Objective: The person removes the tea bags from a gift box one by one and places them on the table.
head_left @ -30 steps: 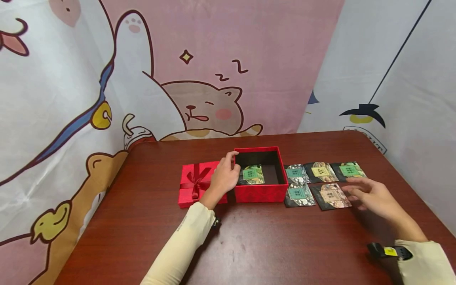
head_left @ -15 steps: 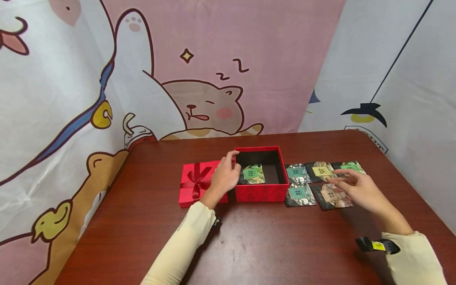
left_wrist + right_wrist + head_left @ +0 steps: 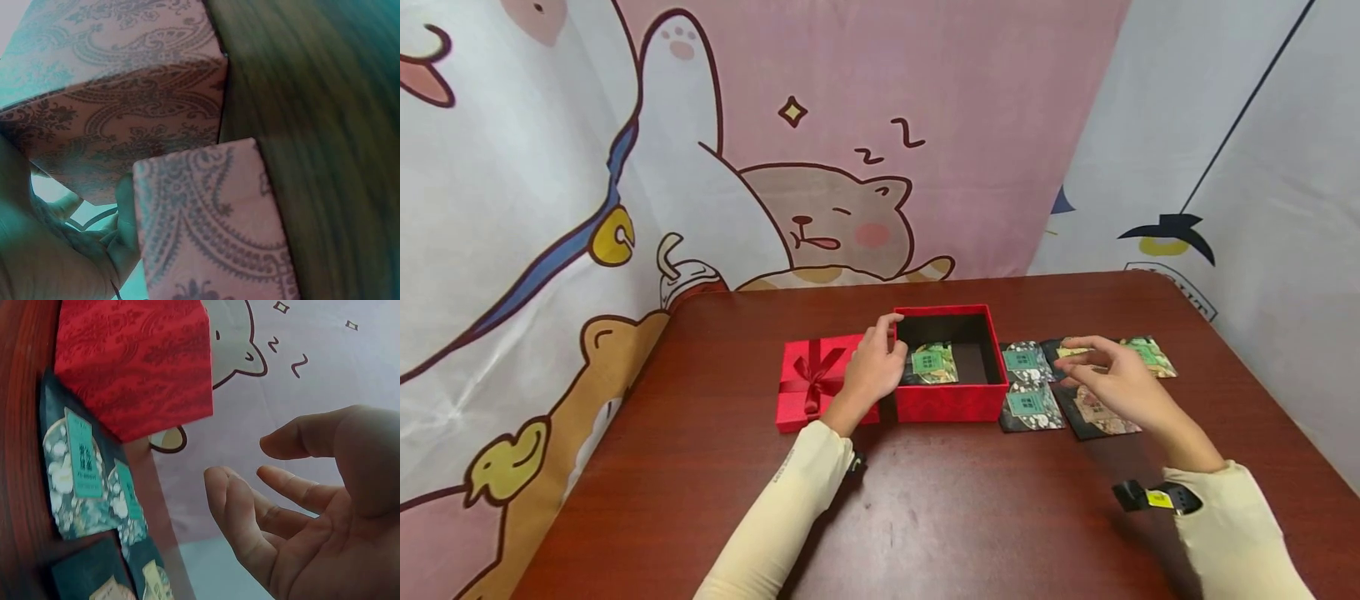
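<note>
A red box (image 3: 951, 404) with a dark inside stands without its lid on the table. One black sachet with a green label (image 3: 931, 364) lies in its left part. My left hand (image 3: 874, 367) rests at the box's left wall, fingertips touching near the rim; some fingers are hidden. My right hand (image 3: 1112, 379) hovers over the sachets to the right, fingers loosely bent and holding nothing. Beneath and around it lie a yellow-label sachet (image 3: 1073, 352), partly hidden, a pinkish-label sachet (image 3: 1105, 417) and another green-label sachet (image 3: 1156, 357). Two teal-label sachets, front (image 3: 1032, 407) and back (image 3: 1026, 360), lie nearest the box.
The red lid (image 3: 797, 379) with a dark red bow lies left of the box, partly behind my left hand. A brown wooden table (image 3: 955, 517) carries everything. A cartoon-printed cloth (image 3: 985, 167) hangs behind it.
My right hand has moved left, from beside the pinkish-label sachet to above the yellow-label one. The left hand, box, lid and sachets have stayed in place.
</note>
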A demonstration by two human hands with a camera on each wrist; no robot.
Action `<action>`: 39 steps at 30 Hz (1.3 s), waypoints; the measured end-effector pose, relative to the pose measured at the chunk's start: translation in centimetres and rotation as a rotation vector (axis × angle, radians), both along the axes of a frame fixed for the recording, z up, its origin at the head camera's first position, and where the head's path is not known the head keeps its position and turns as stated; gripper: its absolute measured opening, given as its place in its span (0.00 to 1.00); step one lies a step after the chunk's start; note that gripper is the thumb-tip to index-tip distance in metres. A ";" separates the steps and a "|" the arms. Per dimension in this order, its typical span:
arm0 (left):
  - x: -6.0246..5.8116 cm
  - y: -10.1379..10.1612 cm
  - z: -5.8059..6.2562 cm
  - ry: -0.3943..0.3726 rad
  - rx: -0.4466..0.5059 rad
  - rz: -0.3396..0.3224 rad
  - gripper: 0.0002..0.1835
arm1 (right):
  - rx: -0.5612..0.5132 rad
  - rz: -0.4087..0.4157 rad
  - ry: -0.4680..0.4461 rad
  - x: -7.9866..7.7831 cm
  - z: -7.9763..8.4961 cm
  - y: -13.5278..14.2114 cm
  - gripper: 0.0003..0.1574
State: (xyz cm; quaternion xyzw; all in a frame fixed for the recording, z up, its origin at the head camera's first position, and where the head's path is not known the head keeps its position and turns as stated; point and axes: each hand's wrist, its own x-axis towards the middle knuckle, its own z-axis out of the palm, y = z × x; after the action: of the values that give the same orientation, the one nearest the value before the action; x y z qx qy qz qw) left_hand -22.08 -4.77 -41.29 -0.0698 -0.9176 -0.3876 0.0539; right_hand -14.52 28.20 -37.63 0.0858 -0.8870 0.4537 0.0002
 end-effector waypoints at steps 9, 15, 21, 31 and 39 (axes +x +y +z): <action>0.0 0.0 0.1 -0.002 -0.005 -0.002 0.24 | -0.012 0.017 -0.003 -0.5 1.1 -2.2 0.26; 0.1 0.0 0.2 -0.011 -0.013 0.000 0.25 | -0.012 0.035 0.022 -1.3 1.9 -4.0 0.24; 0.2 0.0 0.2 -0.014 -0.018 -0.002 0.25 | 0.000 0.035 0.062 -2.2 2.7 -6.3 0.22; 0.2 -0.1 0.2 -0.012 -0.012 0.003 0.25 | 0.010 0.107 0.032 -4.6 2.9 -10.2 0.21; 0.1 -0.1 0.1 -0.010 -0.017 0.000 0.25 | 0.061 0.153 -0.033 -6.3 2.4 -12.4 0.25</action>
State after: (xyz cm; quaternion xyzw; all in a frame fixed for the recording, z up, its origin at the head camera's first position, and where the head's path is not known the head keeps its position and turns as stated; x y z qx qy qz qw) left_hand -22.02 -4.85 -41.14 -0.0684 -0.9211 -0.3803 0.0489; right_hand -20.80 15.83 -35.27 0.1457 -0.8913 0.4263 -0.0516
